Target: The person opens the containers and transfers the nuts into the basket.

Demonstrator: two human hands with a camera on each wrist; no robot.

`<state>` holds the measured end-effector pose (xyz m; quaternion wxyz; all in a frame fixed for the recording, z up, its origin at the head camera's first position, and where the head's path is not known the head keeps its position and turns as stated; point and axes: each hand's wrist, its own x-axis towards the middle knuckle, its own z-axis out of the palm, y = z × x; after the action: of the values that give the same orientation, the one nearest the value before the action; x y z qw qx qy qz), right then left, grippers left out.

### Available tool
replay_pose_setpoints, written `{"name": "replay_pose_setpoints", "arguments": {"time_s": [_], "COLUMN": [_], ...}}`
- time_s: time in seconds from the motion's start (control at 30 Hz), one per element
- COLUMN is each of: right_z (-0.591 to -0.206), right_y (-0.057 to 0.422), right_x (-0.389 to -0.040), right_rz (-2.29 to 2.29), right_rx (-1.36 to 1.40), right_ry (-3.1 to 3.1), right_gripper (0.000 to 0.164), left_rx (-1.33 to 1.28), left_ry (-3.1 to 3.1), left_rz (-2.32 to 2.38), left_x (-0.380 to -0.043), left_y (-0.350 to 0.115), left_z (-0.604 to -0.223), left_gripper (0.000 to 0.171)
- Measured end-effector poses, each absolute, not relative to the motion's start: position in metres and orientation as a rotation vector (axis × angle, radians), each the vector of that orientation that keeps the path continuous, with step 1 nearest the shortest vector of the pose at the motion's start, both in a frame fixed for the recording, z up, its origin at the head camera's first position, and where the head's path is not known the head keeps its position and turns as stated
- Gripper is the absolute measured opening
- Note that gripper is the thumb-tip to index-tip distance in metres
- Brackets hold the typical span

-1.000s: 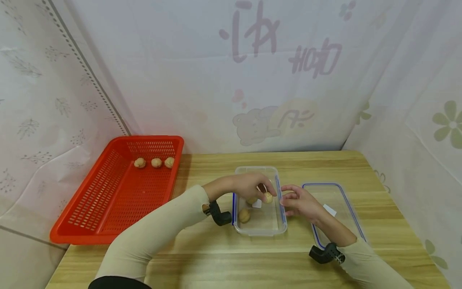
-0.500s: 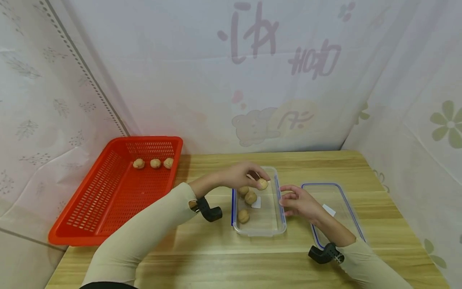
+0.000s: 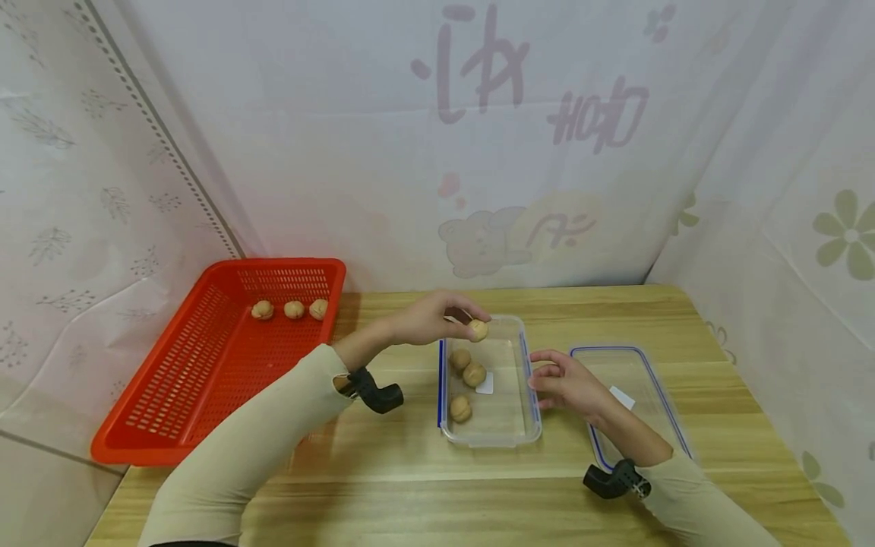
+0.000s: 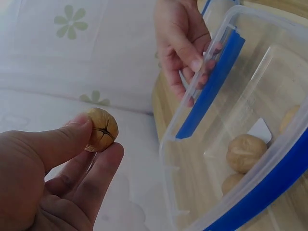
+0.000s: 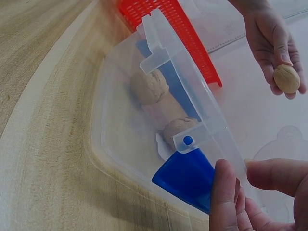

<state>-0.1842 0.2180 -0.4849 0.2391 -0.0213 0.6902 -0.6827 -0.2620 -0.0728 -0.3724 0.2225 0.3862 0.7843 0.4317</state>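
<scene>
In the head view, seven walnuts were in sight. One, the held walnut (image 3: 478,330), was pinched between the thumb and fingers of the left hand (image 3: 431,317), raised near the far left corner of the one clear box (image 3: 492,439). Three walnuts (image 3: 475,374) lay inside the box, two of them touching and the third nearer the person, beside one white label (image 3: 484,383). Three more sat in a row at the far end of the single red basket (image 3: 235,365). The right hand (image 3: 563,384) was at the box's right side, its fingers bent, the thumb at the rim. One blue-edged lid (image 3: 636,351) with one white label of its own lay on the wooden table (image 3: 383,494), partly under the right forearm.

In the left wrist view, the held walnut showed a dark star-shaped crack and was apart from the box. Two blue clips (image 4: 211,91) showed on opposite sides of the box, with parts of three walnuts between them.

In the right wrist view, the right thumb and fingers were slightly parted, holding the rim and one clip between them. Two walnuts showed through the wall, and the held walnut was well apart, beyond the rim.
</scene>
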Motion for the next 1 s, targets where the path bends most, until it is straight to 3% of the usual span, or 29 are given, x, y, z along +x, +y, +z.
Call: {"name": "replay_pose_setpoints", "arguments": {"time_s": [1.0], "right_z": [-0.482], "right_y": [0.216], "right_x": [-0.184], "right_rz": [-1.847], "right_rx": [-0.040], "right_ry": [1.913], "right_gripper": [0.057], "left_rx": [0.746], "left_ry": [2.388], "left_rz": [1.296], "left_x": [-0.269], "left_y": [-0.165], "left_z": [-0.351], "left_gripper": [0.036]}}
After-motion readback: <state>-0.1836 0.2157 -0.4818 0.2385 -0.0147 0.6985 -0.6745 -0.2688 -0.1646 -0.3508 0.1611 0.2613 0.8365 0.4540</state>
